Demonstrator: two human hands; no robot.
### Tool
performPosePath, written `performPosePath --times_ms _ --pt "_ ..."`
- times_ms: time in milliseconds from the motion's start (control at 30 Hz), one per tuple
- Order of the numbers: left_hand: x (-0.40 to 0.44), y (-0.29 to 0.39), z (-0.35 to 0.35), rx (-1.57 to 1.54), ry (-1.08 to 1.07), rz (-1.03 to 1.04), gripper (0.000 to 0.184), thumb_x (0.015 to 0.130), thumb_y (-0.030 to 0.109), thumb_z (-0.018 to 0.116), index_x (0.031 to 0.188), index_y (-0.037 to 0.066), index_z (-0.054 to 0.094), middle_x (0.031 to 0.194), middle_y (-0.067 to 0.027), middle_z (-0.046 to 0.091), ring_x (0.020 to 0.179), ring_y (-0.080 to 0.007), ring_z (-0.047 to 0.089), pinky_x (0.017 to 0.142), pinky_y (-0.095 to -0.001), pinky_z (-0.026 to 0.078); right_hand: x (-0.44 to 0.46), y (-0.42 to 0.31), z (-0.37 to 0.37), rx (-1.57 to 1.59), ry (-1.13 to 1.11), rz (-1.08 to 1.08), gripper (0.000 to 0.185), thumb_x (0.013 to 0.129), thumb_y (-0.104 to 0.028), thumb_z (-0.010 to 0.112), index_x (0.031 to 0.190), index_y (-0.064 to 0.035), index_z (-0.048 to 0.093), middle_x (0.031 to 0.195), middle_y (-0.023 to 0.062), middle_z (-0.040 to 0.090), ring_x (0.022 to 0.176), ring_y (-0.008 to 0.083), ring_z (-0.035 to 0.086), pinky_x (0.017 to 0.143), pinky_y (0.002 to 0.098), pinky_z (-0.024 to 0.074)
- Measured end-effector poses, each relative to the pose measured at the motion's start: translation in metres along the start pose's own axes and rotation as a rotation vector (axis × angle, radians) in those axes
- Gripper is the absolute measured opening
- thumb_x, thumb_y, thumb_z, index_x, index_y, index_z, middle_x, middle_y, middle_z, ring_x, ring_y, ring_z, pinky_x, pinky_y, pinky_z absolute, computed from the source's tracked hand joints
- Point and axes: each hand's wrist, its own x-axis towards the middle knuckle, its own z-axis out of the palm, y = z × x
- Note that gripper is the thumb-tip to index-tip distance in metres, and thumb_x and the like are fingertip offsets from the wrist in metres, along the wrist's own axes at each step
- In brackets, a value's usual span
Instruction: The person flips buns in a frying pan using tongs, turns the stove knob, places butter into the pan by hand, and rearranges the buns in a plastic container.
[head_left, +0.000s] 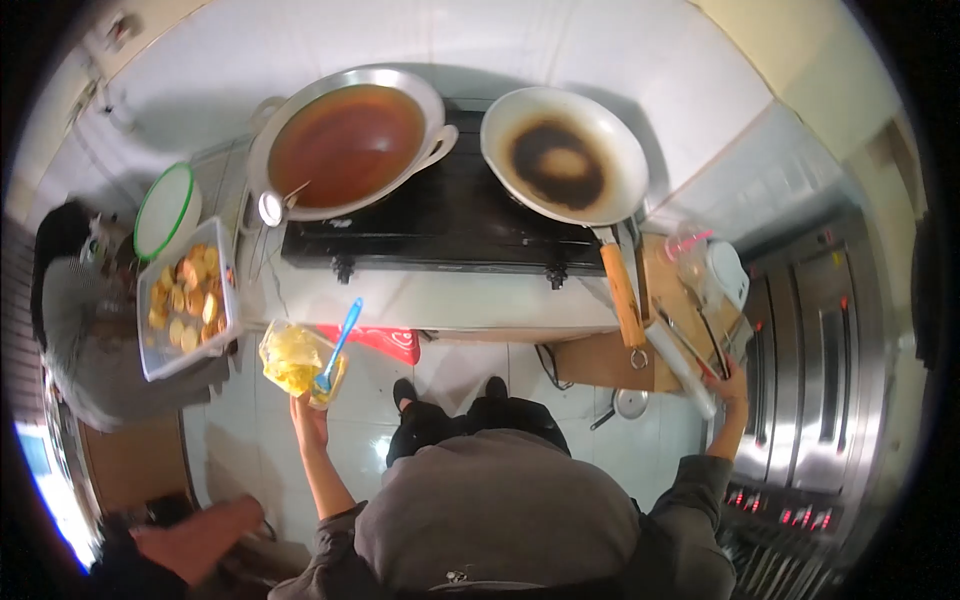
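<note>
My left hand (312, 418) is closed around the lower edge of a clear plastic tub (333, 385) holding a yellow, butter-like spread (290, 376) and a crumpled plastic liner. A blue spoon (347, 333) stands tilted in the tub, its handle pointing up. Over at the right, my right hand (733, 388) is closed on the near end of a pair of tongs (714, 338), above a wooden board (668, 270). Beside that hand lies a long whitish roll or tube (684, 370); its kind is unclear.
On a black gas stove (450, 235) sit a wok of reddish-brown oil (347, 140) with a thermometer (271, 208) at its rim, and a scorched frying pan (615, 125) whose wooden handle (622, 290) juts toward me. Bread-like pieces (188, 300) fill a clear bin. Another person (75, 300) is at left.
</note>
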Motion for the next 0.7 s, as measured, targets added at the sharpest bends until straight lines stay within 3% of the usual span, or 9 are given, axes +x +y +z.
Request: performPosePath --times_ms 67,133,267,367,467,533,600,667,700 --pt "-0.024 -0.015 0.011 -0.048 -0.022 0.005 0.045 0.079 0.015 0.049 0.120 0.006 0.034 0.118 -0.0085 0.043 0.108 -0.0220 0.044 0.088 -0.0370 0.039 0.022 -0.001 -0.007 0.044 -0.108 0.039 0.063 0.050 -0.013 0.076 0.108 -0.0028 0.052 0.081 0.0035 0.056 0.075 0.0152 0.052 0.067 0.0267 0.0417" --pt "-0.042 -0.028 0.022 -0.069 -0.021 0.011 0.043 0.079 0.013 0.049 0.119 0.005 0.036 0.117 -0.0082 0.044 0.107 -0.0213 0.045 0.088 -0.0367 0.040 0.061 0.044 -0.005 0.112 -0.161 -0.083 0.071 0.049 -0.011 0.076 0.115 -0.0060 0.049 0.079 0.0004 0.053 0.070 0.0118 0.048 0.062 0.0246 0.0417" --pt "-0.065 -0.042 0.066 -0.036 -0.055 0.028 0.043 0.078 0.012 0.051 0.116 -0.001 0.038 0.114 -0.0107 0.047 0.104 -0.0216 0.047 0.087 -0.0363 0.040 0.113 0.074 0.000 -0.193 -0.206 -0.019 0.071 0.047 -0.011 0.077 0.112 -0.0028 0.049 0.092 0.0067 0.055 0.082 0.0186 0.053 0.071 0.0307 0.0431" --pt "-0.083 -0.037 0.108 0.016 -0.067 0.036 0.043 0.076 0.009 0.051 0.115 -0.002 0.038 0.112 -0.0103 0.048 0.104 -0.0206 0.048 0.087 -0.0339 0.039 0.127 0.083 0.016 -0.412 -0.081 0.014 0.064 0.049 -0.012 0.075 0.106 0.0007 0.050 0.104 0.0162 0.054 0.094 0.0233 0.053 0.075 0.0300 0.0420" --pt "-0.086 -0.040 0.123 0.106 -0.123 0.009 0.046 0.074 0.009 0.055 0.115 -0.002 0.037 0.110 -0.0100 0.049 0.102 -0.0189 0.049 0.087 -0.0323 0.040 0.155 0.114 0.017 -0.571 -0.029 -0.047 0.063 0.049 -0.013 0.076 0.105 0.0012 0.050 0.104 0.0155 0.053 0.094 0.0234 0.051 0.077 0.0312 0.0420" --pt "-0.091 -0.039 0.129 0.156 -0.152 -0.006 0.048 0.073 0.009 0.058 0.115 -0.002 0.036 0.109 -0.0098 0.050 0.101 -0.0180 0.049 0.086 -0.0317 0.040 0.163 0.085 -0.023 -0.411 -0.024 -0.123 0.047 0.060 -0.013 0.069 0.101 0.0016 0.052 0.095 0.0115 0.055 0.086 0.0203 0.052 0.073 0.0288 0.0424" --pt "-0.094 -0.034 0.141 0.176 -0.166 -0.017 0.050 0.072 0.009 0.061 0.114 -0.002 0.037 0.108 -0.0096 0.050 0.099 -0.0174 0.050 0.086 -0.0312 0.040 0.113 -0.017 -0.070 0.013 -0.040 -0.263 0.033 0.070 -0.012 0.063 0.098 0.0020 0.053 0.087 0.0074 0.056 0.077 0.0171 0.053 0.070 0.0264 0.0429" --pt "-0.093 -0.034 0.147 0.194 -0.172 0.011 0.052 0.070 0.006 0.063 0.113 -0.003 0.035 0.108 -0.0115 0.050 0.099 -0.0185 0.050 0.087 -0.0317 0.040 -0.003 -0.185 -0.091 0.249 0.024 -0.315 0.020 0.078 -0.012 0.054 0.092 0.0019 0.058 0.082 0.0071 0.058 0.071 0.0105 0.052 0.064 0.0213 0.0415" --pt "-0.093 -0.035 0.150 0.200 -0.170 0.017 0.052 0.070 0.005 0.063 0.113 -0.003 0.035 0.108 -0.0120 0.049 0.100 -0.0189 0.050 0.087 -0.0319 0.040 -0.030 -0.207 -0.092 0.305 -0.144 -0.444 0.020 0.078 -0.008 0.052 0.094 0.0013 0.057 0.083 0.0071 0.058 0.070 0.0115 0.053 0.065 0.0218 0.0425"
